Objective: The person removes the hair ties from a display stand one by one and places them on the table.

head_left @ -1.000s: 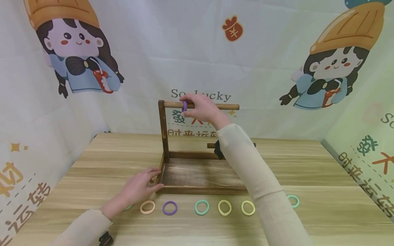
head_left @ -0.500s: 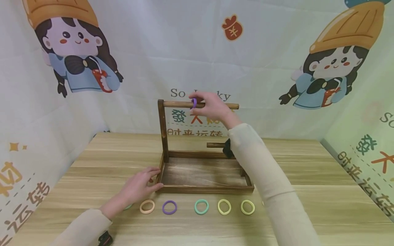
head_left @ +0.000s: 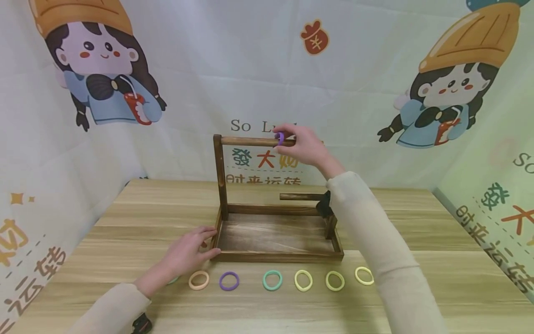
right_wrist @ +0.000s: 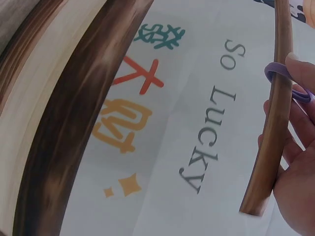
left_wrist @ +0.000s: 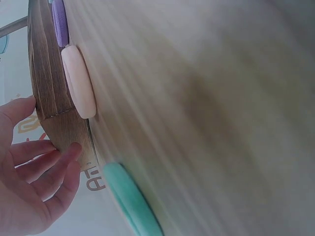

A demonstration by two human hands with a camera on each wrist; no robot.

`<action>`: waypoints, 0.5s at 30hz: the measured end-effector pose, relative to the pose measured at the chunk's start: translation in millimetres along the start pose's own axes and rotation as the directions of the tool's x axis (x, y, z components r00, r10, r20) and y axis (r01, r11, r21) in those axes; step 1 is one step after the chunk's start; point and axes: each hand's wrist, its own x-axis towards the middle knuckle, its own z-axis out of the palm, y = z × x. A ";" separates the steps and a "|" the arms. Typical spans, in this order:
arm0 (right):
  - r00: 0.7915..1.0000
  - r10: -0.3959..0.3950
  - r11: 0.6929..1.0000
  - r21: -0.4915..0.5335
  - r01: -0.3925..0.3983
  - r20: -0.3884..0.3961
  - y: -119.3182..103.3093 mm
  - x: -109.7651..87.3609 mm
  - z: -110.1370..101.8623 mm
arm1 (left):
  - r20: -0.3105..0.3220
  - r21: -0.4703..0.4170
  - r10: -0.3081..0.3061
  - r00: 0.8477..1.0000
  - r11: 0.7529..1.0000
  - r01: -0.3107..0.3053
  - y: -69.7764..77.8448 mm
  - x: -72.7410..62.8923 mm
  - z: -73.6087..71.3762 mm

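Observation:
My right hand [head_left: 306, 146] pinches a purple hair tie [head_left: 281, 138] between thumb and fingers at the upper rod [head_left: 248, 141] of a dark wooden rack [head_left: 275, 256]. In the right wrist view the hair tie [right_wrist: 276, 71] loops around the rod [right_wrist: 275, 123], and the rod's free end points toward the bottom. My left hand [head_left: 189, 250] holds the left front corner of the rack's base. The left wrist view shows that thumb and fingers [left_wrist: 69, 152] on either side of the base's corner [left_wrist: 69, 128].
Along the rack's front lie an orange hair tie [head_left: 199, 280], a purple one [head_left: 229, 281], a green one [head_left: 272, 280] and several yellow ones [head_left: 303, 281]. Another green tie [left_wrist: 130, 199] is mostly behind my left wrist. A lower rod [head_left: 298, 196] juts from the right post.
My right hand has moved right along the upper rod with the purple hair tie, toward the free end. My left hand has stayed at the rack's corner.

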 end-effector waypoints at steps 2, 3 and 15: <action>1.000 0.006 1.000 0.016 -0.005 -0.011 3.0 -2.6 -2.8 | 0.001 0.000 -0.001 1.000 1.000 0.001 0.0 0.1 -0.1; 1.000 0.007 1.000 0.023 -0.007 -0.017 4.4 -3.8 -4.1 | 0.000 -0.001 -0.001 1.000 1.000 0.001 0.0 0.2 -0.1; 0.998 -0.003 0.997 0.079 0.008 -0.066 19.8 -19.9 -20.3 | -0.005 -0.010 -0.003 1.000 1.000 0.003 2.1 -0.6 -0.7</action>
